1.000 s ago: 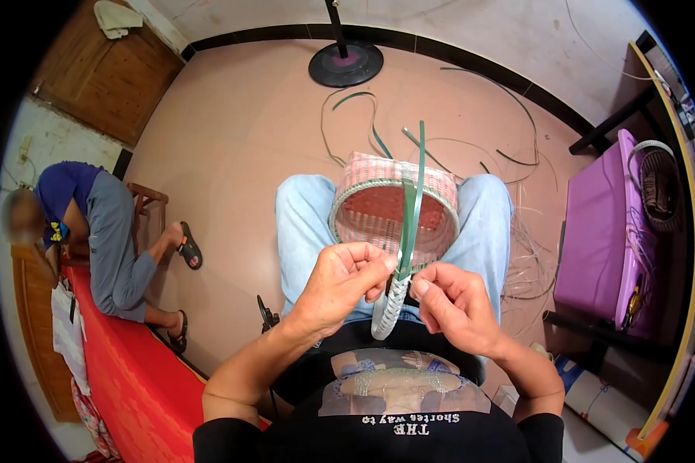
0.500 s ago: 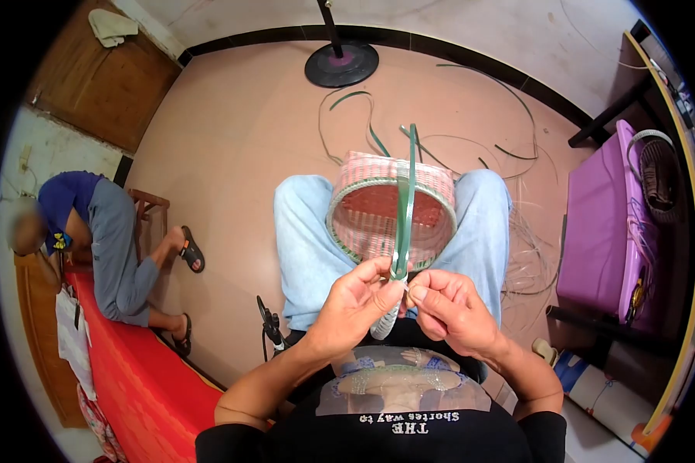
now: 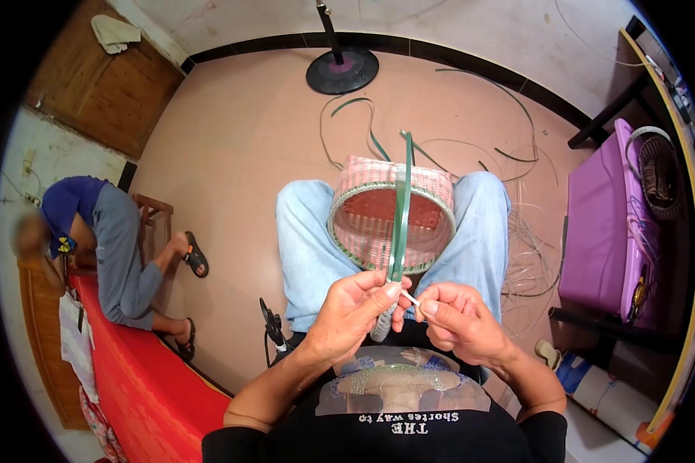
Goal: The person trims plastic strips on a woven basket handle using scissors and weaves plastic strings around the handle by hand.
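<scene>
A pink-and-white woven basket (image 3: 398,170) with a pale green braided rim lies between my knees, its mouth facing me. Green flat strips (image 3: 401,208) run lengthwise across its opening down to my fingers. My left hand (image 3: 355,312) is closed around the handle, where a white-grey braided wrapping (image 3: 381,324) covers the lower part. Between my right thumb and forefinger is a narrow white strip (image 3: 411,298), stretched from the handle. My right hand (image 3: 459,318) is pinched on its end, just right of my left hand.
Loose green strips (image 3: 432,158) and tangled clear strips (image 3: 529,239) litter the floor. A round black stand base (image 3: 343,71) is ahead. A purple bin (image 3: 602,224) stands at right. At left, a person (image 3: 116,239) leans over a red-covered bed (image 3: 147,378).
My right hand has moved slightly right and down, away from my left, drawing out the white strip so more of it shows. My left hand keeps its hold on the handle.
</scene>
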The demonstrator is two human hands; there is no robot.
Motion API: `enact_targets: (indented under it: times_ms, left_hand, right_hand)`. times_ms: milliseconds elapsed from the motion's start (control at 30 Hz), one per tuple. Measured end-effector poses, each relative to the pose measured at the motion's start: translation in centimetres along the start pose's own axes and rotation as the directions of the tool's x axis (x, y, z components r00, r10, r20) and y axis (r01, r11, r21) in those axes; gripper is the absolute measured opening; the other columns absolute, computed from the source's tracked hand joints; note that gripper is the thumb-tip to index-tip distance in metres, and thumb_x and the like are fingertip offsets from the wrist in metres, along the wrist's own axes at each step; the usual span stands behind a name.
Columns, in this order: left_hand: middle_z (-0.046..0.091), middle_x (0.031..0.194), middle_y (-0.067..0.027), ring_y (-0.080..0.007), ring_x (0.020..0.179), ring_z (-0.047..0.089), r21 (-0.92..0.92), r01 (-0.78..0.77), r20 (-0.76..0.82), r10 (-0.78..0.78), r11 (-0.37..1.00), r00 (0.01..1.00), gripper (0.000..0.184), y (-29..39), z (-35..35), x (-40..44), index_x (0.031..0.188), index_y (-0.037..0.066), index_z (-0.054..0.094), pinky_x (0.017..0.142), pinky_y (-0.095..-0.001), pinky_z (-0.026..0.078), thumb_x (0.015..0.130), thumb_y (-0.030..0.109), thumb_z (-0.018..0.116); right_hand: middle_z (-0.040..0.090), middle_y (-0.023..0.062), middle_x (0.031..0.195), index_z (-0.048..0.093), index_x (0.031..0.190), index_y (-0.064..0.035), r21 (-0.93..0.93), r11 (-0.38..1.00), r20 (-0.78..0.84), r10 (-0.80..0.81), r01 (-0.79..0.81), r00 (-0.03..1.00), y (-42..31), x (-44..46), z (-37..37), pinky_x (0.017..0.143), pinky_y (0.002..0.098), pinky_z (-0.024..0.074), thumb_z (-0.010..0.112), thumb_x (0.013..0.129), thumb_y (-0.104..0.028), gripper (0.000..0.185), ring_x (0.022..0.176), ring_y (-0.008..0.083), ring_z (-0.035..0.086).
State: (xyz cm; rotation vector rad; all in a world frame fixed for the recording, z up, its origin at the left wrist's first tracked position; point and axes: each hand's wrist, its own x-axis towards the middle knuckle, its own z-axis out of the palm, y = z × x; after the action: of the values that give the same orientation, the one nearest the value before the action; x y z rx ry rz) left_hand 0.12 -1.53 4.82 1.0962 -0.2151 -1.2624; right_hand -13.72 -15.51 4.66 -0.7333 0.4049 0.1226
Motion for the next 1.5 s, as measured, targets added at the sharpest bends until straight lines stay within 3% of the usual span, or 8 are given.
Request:
enact_targets:
  times_ms: [267,467,567,667,1100,1367,1467,1500]
  left_hand:
    - [0.064,0.08,-0.0133,-0.0164,0.064,0.06,0.1,-0.168,-0.099,0.178,0.981,0.979,0.019,-1.3,0.3,0.0,0.097,-0.006,0.059,0.06,-0.0288,0.051,0.09,0.011,0.058]
    - [0.062,0.079,-0.0088,-0.0116,0.063,0.057,-0.142,0.031,0.011,-0.03,0.989,0.999,0.021,0.0,-0.2,0.3,0.095,-0.006,0.059,0.056,-0.0244,0.049,0.093,0.014,0.056]
    - [0.061,0.076,-0.0098,-0.0129,0.06,0.057,0.237,-0.112,-0.013,0.118,0.965,0.993,0.023,-0.1,0.3,0.1,0.095,-0.007,0.06,0.054,-0.0253,0.049,0.094,0.014,0.053]
    - [0.06,0.072,-0.0089,-0.0115,0.056,0.056,0.336,-0.15,-0.095,0.192,0.93,0.977,0.023,-0.7,1.0,0.0,0.093,-0.008,0.06,0.05,-0.0239,0.046,0.094,0.014,0.052]
    - [0.059,0.072,-0.0051,-0.0083,0.058,0.054,0.287,-0.307,0.009,0.318,0.907,0.948,0.016,-1.8,0.7,-0.1,0.101,-0.006,0.059,0.051,-0.0209,0.044,0.092,0.007,0.054]
    - [0.057,0.061,-0.0056,-0.0066,0.048,0.052,0.691,-0.333,-0.065,0.513,0.642,0.856,0.019,-0.6,2.0,-0.1,0.081,-0.005,0.059,0.042,-0.0207,0.041,0.093,0.007,0.052]
    - [0.059,0.061,-0.0066,-0.0075,0.048,0.052,0.597,-0.267,-0.115,0.41,0.757,0.905,0.024,-0.6,1.4,0.2,0.079,-0.005,0.059,0.041,-0.0217,0.042,0.094,0.012,0.05]
    - [0.059,0.062,-0.0073,-0.0089,0.049,0.054,0.554,-0.249,-0.13,0.378,0.794,0.917,0.028,-0.6,1.0,0.3,0.079,-0.006,0.06,0.042,-0.0228,0.044,0.095,0.015,0.049]
  right_hand:
    - [0.032,-0.0061,0.051,0.052,0.089,0.0007,0.1,0.995,0.037,-0.015,0.011,0.999,-0.3,-1.5,0.4,0.039,0.0216,0.0177,0.048,0.096,-0.014,0.017,0.04,0.0023,0.021]
    - [0.03,-0.0062,0.05,0.051,0.09,0.0013,0.179,0.983,0.039,0.033,-0.039,0.999,-0.7,-1.3,0.0,0.039,0.0217,0.0166,0.047,0.096,-0.014,0.017,0.039,0.0024,0.02]
    - [0.031,-0.0061,0.05,0.051,0.089,0.0014,0.212,0.977,0.055,0.029,-0.04,0.998,-0.7,-1.4,0.0,0.038,0.0217,0.0167,0.047,0.097,-0.014,0.018,0.039,0.0023,0.02]
    - [0.031,-0.0058,0.05,0.051,0.088,0.0014,0.181,0.983,0.035,0.014,-0.02,0.999,-0.2,-1.6,0.3,0.038,0.0218,0.0172,0.047,0.096,-0.013,0.017,0.039,0.0024,0.02]
    - [0.03,-0.0049,0.048,0.051,0.09,0.0019,0.244,0.964,0.025,0.105,-0.108,0.994,-2.9,-1.6,1.5,0.036,0.0213,0.0175,0.045,0.097,-0.017,0.021,0.036,0.0036,0.021]
    - [0.041,-0.0034,0.052,0.059,0.094,0.0027,-0.194,0.981,0.008,0.012,-0.01,1.0,-6.9,0.2,3.4,0.039,0.0207,0.0222,0.053,0.094,-0.017,0.021,0.041,0.0036,0.029]
    - [0.044,-0.0019,0.053,0.06,0.093,0.0033,-0.649,0.713,0.006,-0.344,0.265,0.939,-8.7,0.5,3.6,0.039,0.0209,0.0255,0.059,0.09,-0.012,0.015,0.043,0.005,0.035]
    - [0.048,0.0023,0.054,0.059,0.091,0.0022,-0.871,0.374,0.085,-0.523,0.318,0.848,-9.5,0.5,3.4,0.041,0.0242,0.0311,0.061,0.087,-0.009,0.012,0.043,0.0096,0.04]
